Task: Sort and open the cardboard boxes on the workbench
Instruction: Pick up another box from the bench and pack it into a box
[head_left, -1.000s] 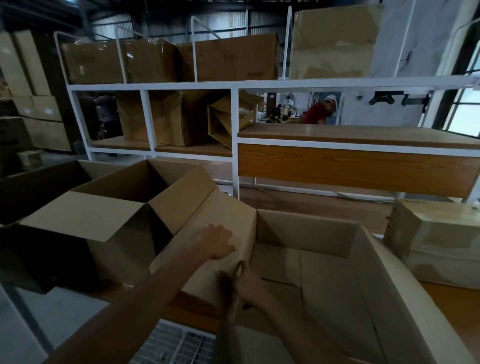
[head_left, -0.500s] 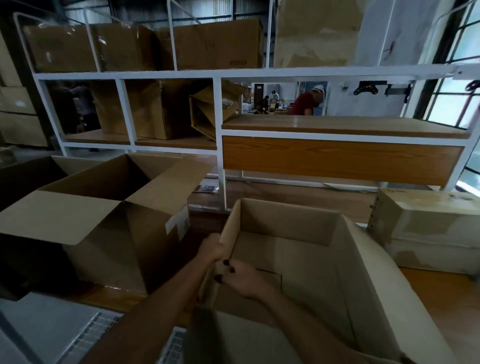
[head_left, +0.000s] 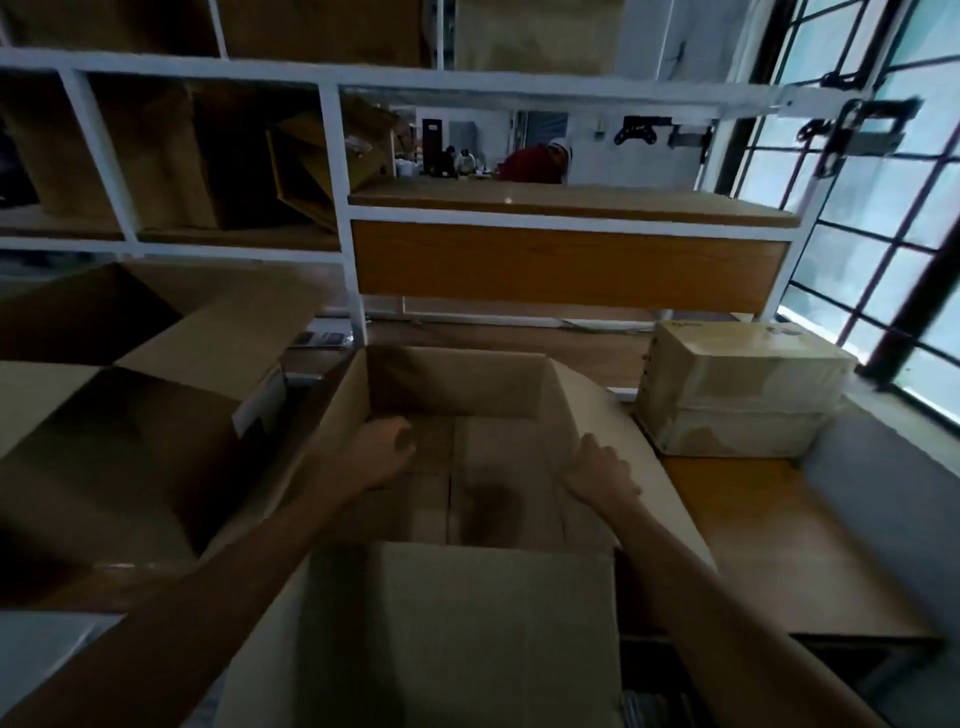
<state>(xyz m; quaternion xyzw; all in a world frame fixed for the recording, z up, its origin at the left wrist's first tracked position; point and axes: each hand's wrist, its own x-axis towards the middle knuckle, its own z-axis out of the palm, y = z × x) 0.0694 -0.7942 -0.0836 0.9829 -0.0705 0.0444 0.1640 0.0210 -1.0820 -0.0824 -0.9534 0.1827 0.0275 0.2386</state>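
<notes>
An open, empty cardboard box (head_left: 457, 379) stands on the workbench right in front of me, its flaps spread out. My left hand (head_left: 382, 449) is inside it by the left wall, fingers curled into a loose fist with nothing in them. My right hand (head_left: 597, 473) presses on the box's right flap, fingers over its edge. A second open cardboard box (head_left: 156, 395) with a white label sits to the left. A sealed, taped box (head_left: 743, 389) rests at the right.
A white metal shelf rack (head_left: 348, 208) with wood boards stands behind the bench, holding several more cardboard boxes (head_left: 311, 166). A barred window (head_left: 883, 234) is at the right. A person in red (head_left: 535, 163) works far behind the rack.
My hands have parted: the left went down into the box, the right moved across to the right flap. The view has shifted right and down over the box.
</notes>
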